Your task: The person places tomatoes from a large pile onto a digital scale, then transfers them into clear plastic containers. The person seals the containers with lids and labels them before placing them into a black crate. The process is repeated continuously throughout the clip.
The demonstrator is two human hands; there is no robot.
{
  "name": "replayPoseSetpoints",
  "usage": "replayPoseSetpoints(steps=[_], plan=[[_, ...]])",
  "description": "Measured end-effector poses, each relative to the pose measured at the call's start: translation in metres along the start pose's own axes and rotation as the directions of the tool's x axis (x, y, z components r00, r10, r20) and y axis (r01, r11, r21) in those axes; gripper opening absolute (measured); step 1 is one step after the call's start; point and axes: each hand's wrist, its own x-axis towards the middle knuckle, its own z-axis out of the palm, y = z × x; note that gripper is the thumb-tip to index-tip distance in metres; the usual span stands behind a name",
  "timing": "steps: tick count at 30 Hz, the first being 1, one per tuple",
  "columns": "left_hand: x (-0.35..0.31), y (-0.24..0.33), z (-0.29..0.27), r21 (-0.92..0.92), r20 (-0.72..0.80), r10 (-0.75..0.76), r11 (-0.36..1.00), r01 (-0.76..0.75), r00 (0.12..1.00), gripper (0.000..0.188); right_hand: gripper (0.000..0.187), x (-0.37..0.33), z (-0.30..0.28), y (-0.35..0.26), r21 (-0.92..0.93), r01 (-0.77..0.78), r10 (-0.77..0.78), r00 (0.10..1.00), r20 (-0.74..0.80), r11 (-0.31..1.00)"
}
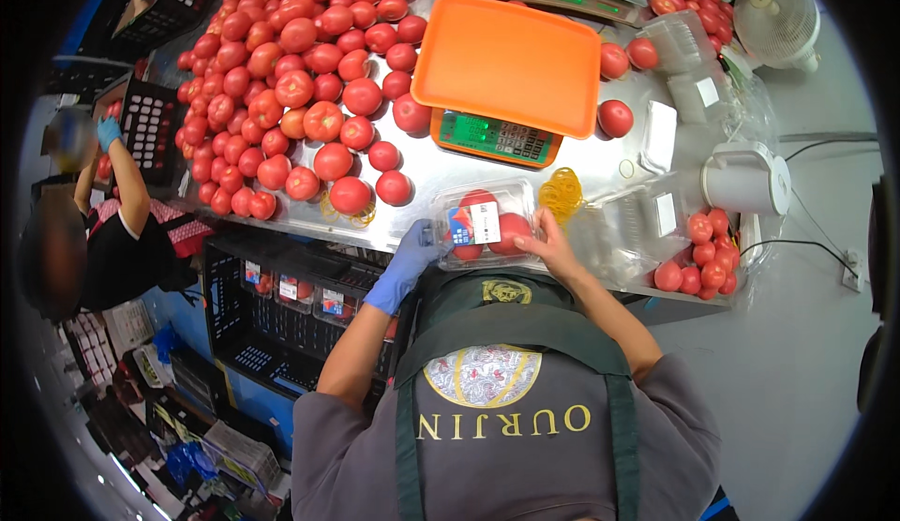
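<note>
Our left hand (411, 259) and right hand (555, 248) hold a filled box (482, 224); leftward, packs (292, 292) sit crated; beyond, tomatoes (322, 120) lie unpacked.

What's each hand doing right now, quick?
Left hand: blue-gloved, holding the left end of the clear box.
Right hand: bare, holding its right end.

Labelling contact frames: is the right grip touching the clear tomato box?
Touching. Head view shows the bare right grip with its thumb on the clear tomato box, at its right end.
</note>
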Motion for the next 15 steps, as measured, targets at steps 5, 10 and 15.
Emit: replayPoseSetpoints(steps=[5,10,15], plan=[[-0.025,0.071,-0.006,-0.058,0.112,0.06,0.997,-0.054,0.992,0.086,0.042,0.014,0.004,-0.073,-0.045,0.115,-0.106,0.979,0.172,0.992],[-0.008,0.151,-0.012,0.243,0.447,-0.06,0.968,-0.057,0.892,0.096,0.042,0.022,0.022,-0.102,-0.175,0.07,0.003,0.923,0.384,0.982],[0.002,0.099,-0.016,-0.008,0.478,-0.035,0.999,0.044,0.877,0.086,0.028,0.047,-0.02,-0.094,-0.451,0.281,-0.197,0.955,0.223,0.847]])
